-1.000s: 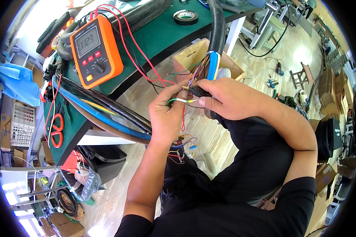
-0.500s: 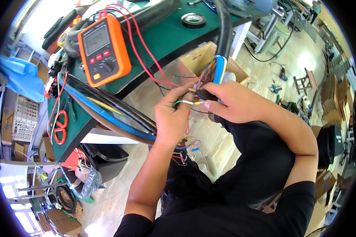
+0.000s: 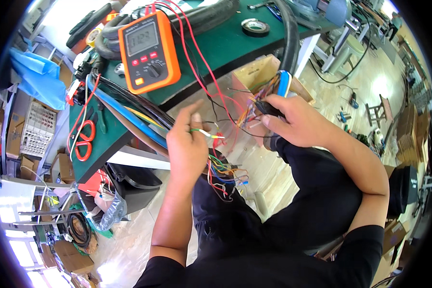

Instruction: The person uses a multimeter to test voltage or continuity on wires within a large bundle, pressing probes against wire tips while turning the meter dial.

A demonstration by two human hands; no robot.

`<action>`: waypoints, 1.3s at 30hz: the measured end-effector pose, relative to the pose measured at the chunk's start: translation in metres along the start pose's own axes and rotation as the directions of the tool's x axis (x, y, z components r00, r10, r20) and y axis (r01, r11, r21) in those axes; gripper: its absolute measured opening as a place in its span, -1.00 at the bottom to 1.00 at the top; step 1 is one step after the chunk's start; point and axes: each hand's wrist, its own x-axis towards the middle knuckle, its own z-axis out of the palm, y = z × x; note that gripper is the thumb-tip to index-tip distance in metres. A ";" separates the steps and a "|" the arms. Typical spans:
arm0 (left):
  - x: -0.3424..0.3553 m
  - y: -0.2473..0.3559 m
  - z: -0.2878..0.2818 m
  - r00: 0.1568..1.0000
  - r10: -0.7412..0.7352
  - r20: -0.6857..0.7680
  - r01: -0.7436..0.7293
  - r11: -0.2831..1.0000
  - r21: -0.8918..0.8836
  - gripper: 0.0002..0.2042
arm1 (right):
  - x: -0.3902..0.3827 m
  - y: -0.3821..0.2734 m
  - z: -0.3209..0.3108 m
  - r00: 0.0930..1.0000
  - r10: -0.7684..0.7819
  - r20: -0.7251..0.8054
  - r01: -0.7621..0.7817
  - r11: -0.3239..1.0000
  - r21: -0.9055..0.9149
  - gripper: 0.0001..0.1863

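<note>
Left hand [image 3: 187, 144] has moved apart from right hand [image 3: 300, 121], holding the wire [image 3: 205, 132] between them in a loosely curled grip. Right hand pinches the clip [image 3: 270, 108], clear of the wire. Step appears to be clip repositioning; next move calls for tip alignment.

Your thick black cable [image 3: 291, 38] has a smooth, rubbery-looking sheath; your orange meter [image 3: 173, 60] looks smooth plastic, your trousers [image 3: 321, 187] matt cloth, the box [image 3: 259, 70] bare wood, the floor [image 3: 338, 103] glossy.

Electrical workshop; green bench [image 3: 225, 48], meter [image 3: 150, 52], cables [image 3: 129, 118]
</note>
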 end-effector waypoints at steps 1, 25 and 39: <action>0.001 -0.002 -0.001 0.997 0.074 -0.005 -0.074 0.997 -0.025 -0.74 | 0.000 -0.001 0.001 1.000 0.005 0.002 -0.005 1.000 0.013 -0.79; 0.029 0.008 -0.022 0.972 -0.032 -0.233 0.008 0.995 -0.104 -0.47 | 0.003 -0.015 -0.003 0.961 0.211 0.177 -0.237 0.960 0.146 -0.68; 0.040 -0.002 -0.030 0.978 -0.015 -0.207 0.019 1.000 0.018 -0.44 | 0.001 -0.015 0.000 0.976 0.145 0.160 -0.171 0.972 0.163 -0.71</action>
